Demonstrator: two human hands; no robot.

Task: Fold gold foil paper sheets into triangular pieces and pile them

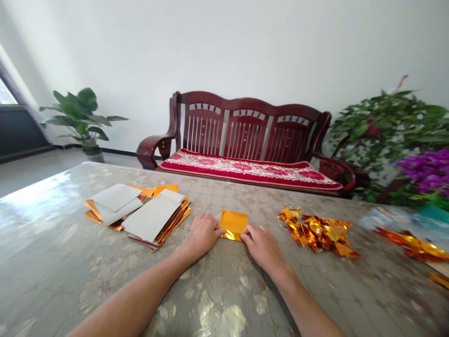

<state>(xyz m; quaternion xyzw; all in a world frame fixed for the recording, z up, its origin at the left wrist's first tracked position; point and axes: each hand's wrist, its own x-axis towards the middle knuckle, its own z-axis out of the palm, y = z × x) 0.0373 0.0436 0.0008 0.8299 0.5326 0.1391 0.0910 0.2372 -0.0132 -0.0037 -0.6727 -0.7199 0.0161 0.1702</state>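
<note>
A small sheet of gold foil paper (234,221) lies on the table between my hands, its near edge folded over into a shiny strip. My left hand (205,232) has its fingers curled and grips the left end of that fold with the thumb. At the right end, my right hand (260,242) pinches the same fold between thumb and fingers. To the left lies a stack of foil paper sheets (152,217), pale backs facing up with gold edges showing. On the right sits a pile of folded gold foil pieces (317,230).
The table (140,290) has a patterned, glossy cover. More gold foil (417,245) and a clear plastic bag (386,218) lie at the far right. Behind the table stands a dark red wooden bench (245,126). Potted plants (82,117) and purple flowers (426,171) flank it.
</note>
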